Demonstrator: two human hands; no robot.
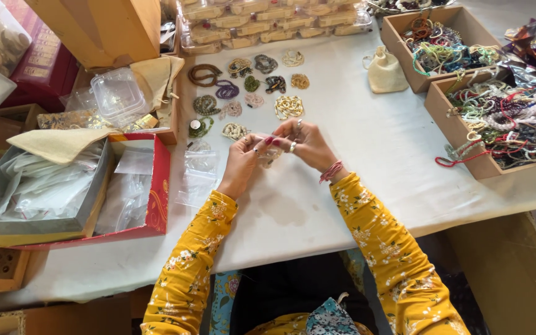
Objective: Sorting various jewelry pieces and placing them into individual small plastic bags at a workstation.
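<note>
Both hands meet over the white table (355, 161), just below the laid-out bracelets. Left hand (241, 162) and right hand (307, 144) pinch a small clear plastic bag (268, 155) btwn thumb and fingertips, fingers closed on its top edge; something pale and beaded seems to be inside or at its mouth, too small to tell. To do this bit well, I'd judge: keep the bag mouth spread w/ one hand, feed w/ the other, hold low over the table so nothing rolls off, don't drag sleeves thru the bracelets. Counts: approx 14 coiled bead bracelets (243, 93) set out in loose rows above the hands, well apart from each other. 2 open cardboard boxes (460, 133) at right, heaped w/ beaded strings, too many to count. 1 cream drawstring pouch (386, 73) beside them. A few empty clear bags (198, 174) just left of the left hand, maybe 3-4. 1 red box lid (159, 186) and 1 grey box (44, 220) at left w/ more bags.
</note>
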